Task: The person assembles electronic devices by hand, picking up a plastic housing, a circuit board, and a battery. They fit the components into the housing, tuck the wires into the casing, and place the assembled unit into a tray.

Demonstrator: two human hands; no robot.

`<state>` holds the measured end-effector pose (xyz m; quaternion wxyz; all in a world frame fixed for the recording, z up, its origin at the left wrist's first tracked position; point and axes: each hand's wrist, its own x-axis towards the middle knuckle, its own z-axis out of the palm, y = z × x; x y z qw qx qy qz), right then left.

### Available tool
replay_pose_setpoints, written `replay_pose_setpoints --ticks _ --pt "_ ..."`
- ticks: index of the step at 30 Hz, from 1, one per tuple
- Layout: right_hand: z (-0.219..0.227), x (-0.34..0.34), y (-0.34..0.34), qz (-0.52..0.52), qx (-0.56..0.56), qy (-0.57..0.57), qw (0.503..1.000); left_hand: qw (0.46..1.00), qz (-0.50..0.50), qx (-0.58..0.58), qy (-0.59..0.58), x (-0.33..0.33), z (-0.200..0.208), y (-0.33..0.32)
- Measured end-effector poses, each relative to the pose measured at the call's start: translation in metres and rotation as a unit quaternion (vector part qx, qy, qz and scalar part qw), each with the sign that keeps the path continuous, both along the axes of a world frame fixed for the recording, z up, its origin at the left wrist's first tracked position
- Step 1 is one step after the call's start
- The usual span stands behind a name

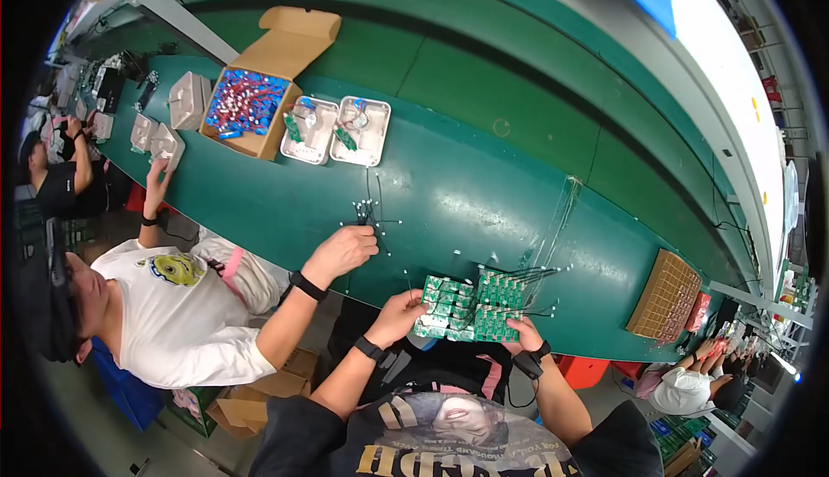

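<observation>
Green circuit board panels [449, 304] lie at the table's near edge in front of me, split into many small boards. My left hand [401, 315] is closed on their left edge, fingers curled at the rim. At the lower right corner my right hand [524, 334] grips the panels, its thumb on top. Thin black cables [540, 271] with white connector ends stick out to the right from the boards. Just left of the panels, a co-worker's hand [347, 251] holds a bunch of black cables [366, 213] with white ends.
Along the green table [484, 209], a cardboard box [285, 45] holds blue parts with red wires. Beside it stand two white trays [361, 132] with small boards. A brown gridded tray [663, 296] lies far right. The co-worker [173, 304] sits close on my left.
</observation>
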<state>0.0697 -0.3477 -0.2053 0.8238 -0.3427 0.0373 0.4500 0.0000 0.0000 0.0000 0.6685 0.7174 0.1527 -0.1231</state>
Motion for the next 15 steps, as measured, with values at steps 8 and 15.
replay_pose_setpoints --ticks 8,15 --pt "0.059 -0.038 0.014 -0.107 0.071 0.093 0.987 0.998 0.005 -0.045 0.039 -0.022 -0.019 -0.028" --pt "0.081 -0.056 -0.010 -0.121 0.140 0.182 0.966 0.994 0.000 -0.104 0.045 -0.031 -0.034 -0.039"
